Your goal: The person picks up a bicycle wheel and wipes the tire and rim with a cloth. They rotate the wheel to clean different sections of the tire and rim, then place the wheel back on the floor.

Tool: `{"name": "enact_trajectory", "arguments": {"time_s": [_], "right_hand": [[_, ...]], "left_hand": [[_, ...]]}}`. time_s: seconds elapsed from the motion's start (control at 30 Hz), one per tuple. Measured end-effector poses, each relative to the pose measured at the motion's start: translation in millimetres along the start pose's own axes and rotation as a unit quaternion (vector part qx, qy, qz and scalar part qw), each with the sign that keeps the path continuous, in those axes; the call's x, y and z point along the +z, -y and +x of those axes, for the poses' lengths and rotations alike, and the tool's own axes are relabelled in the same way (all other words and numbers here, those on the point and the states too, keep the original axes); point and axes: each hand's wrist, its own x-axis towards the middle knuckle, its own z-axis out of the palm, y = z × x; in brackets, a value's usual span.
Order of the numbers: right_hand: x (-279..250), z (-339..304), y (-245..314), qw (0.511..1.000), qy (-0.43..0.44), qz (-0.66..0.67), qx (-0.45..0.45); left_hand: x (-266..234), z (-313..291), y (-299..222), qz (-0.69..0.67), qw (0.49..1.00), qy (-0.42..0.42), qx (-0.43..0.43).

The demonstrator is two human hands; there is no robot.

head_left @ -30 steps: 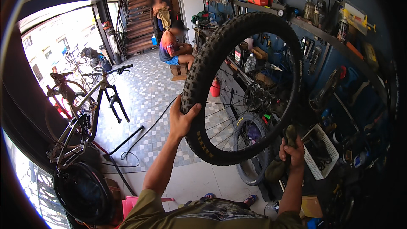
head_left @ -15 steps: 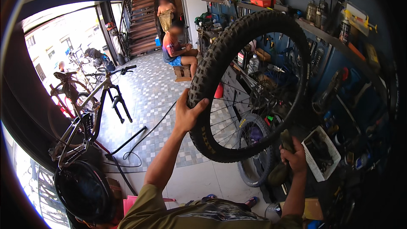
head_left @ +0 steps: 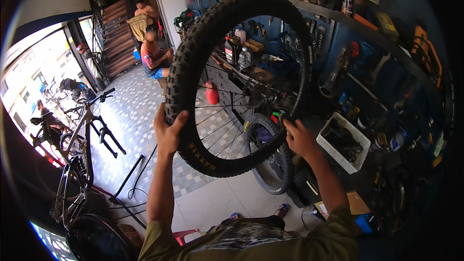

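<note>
A bicycle wheel (head_left: pixel 186 63) with a fat, knobby black tyre is held up in front of me, with thin spokes running across its middle. My left hand (head_left: pixel 169 129) grips the tyre at its left side, thumb over the near sidewall. At the lower right of the wheel, my right hand (head_left: pixel 300 137) is closed with its fingertips against the rim. Something small and dark shows at those fingertips, mostly hidden. Behind the wheel, another bicycle wheel (head_left: pixel 270 183) stands low near the workbench.
A white basket (head_left: pixel 360 162) of dark parts lies at the right. Tools and bottles fill the bench and wall shelf (head_left: pixel 333 15). At left stands a bicycle frame (head_left: pixel 87 135) with a fork. A red container (head_left: pixel 211 93) is on the floor. Two people, one seated (head_left: pixel 152 55), are near the stairs.
My right hand has moved up and left to the wheel's rim; before, it was apart from the wheel, holding an olive, cloth-like thing. My view has swung right, while my left hand keeps its grip.
</note>
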Motion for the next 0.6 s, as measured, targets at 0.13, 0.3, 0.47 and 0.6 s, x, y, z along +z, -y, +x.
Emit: {"name": "enact_trajectory", "arguments": {"time_s": [0.13,0.3,0.47,0.6], "right_hand": [[3.3,40.4,-5.9,0.997,-0.007,-0.075,-0.034],[3.6,75.2,-13.8,0.978,-0.019,-0.186,-0.097],[12.0,81.6,-13.8,0.948,-0.078,-0.271,-0.149],[16.5,80.1,-2.1,0.953,-0.05,-0.277,-0.115]], "left_hand": [[2.9,-4.3,-4.3,-0.026,1.0,0.004,-0.007],[1.6,-6.2,-4.5,0.026,0.999,-0.001,0.02],[-3.6,-6.4,-7.9,0.052,0.998,0.015,0.011],[-5.3,-2.0,-3.4,0.059,0.998,0.022,0.014]]}}
